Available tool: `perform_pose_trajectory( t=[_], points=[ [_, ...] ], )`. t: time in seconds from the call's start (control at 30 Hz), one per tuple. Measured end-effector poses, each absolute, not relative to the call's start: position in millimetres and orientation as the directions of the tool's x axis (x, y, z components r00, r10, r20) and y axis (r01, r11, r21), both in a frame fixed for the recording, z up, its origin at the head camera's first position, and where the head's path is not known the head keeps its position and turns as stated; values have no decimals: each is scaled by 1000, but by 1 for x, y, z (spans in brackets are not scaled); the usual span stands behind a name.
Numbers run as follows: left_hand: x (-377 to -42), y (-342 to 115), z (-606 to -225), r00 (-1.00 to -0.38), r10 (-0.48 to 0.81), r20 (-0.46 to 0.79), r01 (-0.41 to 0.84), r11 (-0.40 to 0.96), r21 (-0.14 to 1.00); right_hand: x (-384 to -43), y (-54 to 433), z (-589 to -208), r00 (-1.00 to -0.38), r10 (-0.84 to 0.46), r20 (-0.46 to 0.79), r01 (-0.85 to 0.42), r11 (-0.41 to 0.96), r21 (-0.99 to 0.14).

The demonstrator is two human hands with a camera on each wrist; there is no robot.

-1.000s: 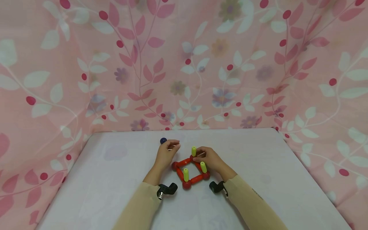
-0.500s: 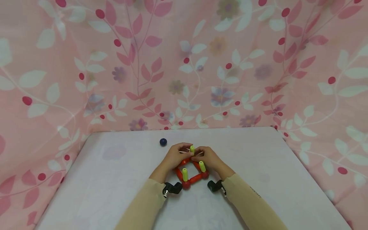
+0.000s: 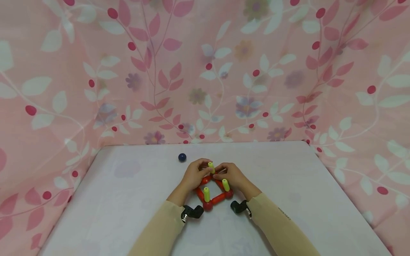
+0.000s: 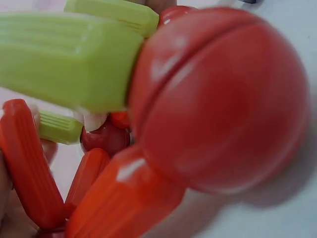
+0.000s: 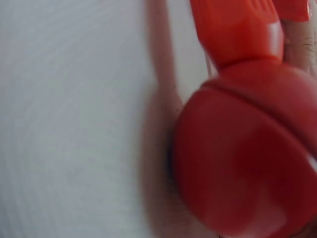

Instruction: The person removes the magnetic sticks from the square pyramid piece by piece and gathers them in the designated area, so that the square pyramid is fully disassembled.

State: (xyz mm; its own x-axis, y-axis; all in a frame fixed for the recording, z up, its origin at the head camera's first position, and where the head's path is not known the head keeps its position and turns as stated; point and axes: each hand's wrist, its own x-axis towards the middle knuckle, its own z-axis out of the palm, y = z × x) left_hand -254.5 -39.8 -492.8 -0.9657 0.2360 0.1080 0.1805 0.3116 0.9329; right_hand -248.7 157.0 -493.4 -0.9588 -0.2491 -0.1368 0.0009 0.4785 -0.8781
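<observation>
A square frame of red rods (image 3: 219, 198) and red balls (image 3: 207, 205) lies on the table, with yellow-green rods (image 3: 206, 194) standing on three of its corners. At the far corner, my left hand (image 3: 193, 175) pinches the tilted yellow-green rod (image 3: 211, 167) between thumb and fingers. Opposite it, my right hand (image 3: 233, 175) holds the frame by the red ball at that corner, mostly hidden by the fingers. The left corner ball is hidden behind my left hand. Close up, a red ball (image 4: 223, 104) fills much of the left wrist view, another red ball (image 5: 242, 153) the right.
A dark blue ball (image 3: 182, 157) lies alone near the table's far edge, beyond my left hand. The white table (image 3: 105, 199) ends at a pink floral curtain (image 3: 224, 89). Black wrist cameras (image 3: 194, 212) sit close to the frame's near corner.
My left hand has come from beside the blue ball to the frame's far corner and taken hold of the yellow-green rod, which now leans left. My right hand has stayed nearly in place.
</observation>
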Motion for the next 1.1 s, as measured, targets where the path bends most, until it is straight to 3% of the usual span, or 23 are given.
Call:
perform_pose_trajectory(
  t=[0.2, 0.43, 0.57, 0.83, 1.1],
  points=[
    [-250, -48, -477, -981, 67, 184, 192, 145, 971, -250, 157, -494, -954, -226, -196, 61, 495, -867],
    [-238, -85, -469, -985, 3, 171, 169, 156, 973, -250, 159, -493, -947, -240, -212, 67, 497, -865],
    [-231, -116, -471, -995, -40, 92, 82, 216, 973, -250, 161, -492, -944, -252, -213, 62, 499, -864],
    [-223, -180, -471, -989, -146, -14, -81, 470, 879, -252, 162, -494, -938, -280, -204, 36, 507, -861],
    [-226, -218, -477, -995, -90, -31, -80, 619, 781, -255, 164, -496, -934, -297, -198, 26, 495, -869]
  ],
)
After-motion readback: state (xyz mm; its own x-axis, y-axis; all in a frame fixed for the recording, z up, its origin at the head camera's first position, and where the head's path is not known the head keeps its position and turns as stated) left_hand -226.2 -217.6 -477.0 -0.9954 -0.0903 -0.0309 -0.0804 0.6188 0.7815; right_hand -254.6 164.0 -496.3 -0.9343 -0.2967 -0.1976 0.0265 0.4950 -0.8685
